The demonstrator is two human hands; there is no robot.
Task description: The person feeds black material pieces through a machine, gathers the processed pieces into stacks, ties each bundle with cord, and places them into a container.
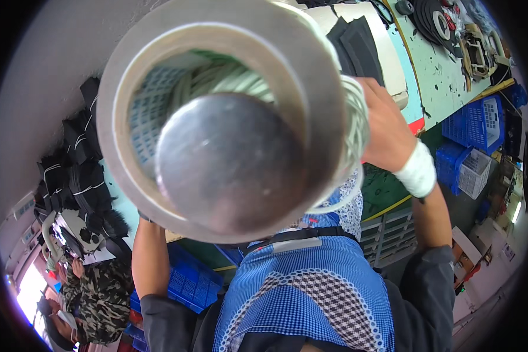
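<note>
Very near the camera, a round metal ring [320, 88] with a shiny metal disc [232, 161] inside it covers much of the work area. Bundled white cord [356, 114] shows through the ring's opening and along its right side. My right hand [388, 126], with a white wrap at the wrist, is curled round the cord at that side; its fingertips are out of sight. On the left my forearm [149, 258] runs up behind the ring, which hides my left hand. A loop of cord hangs below the ring on the right.
Dark flat pieces [358, 44] lie on the table beyond my right hand. Tools and a black coil [433, 20] crowd the far right. Blue crates [475, 123] stand at right, another blue crate [193, 278] low at left. A person in camouflage [102, 299] works at left beside stacked dark bundles [76, 170].
</note>
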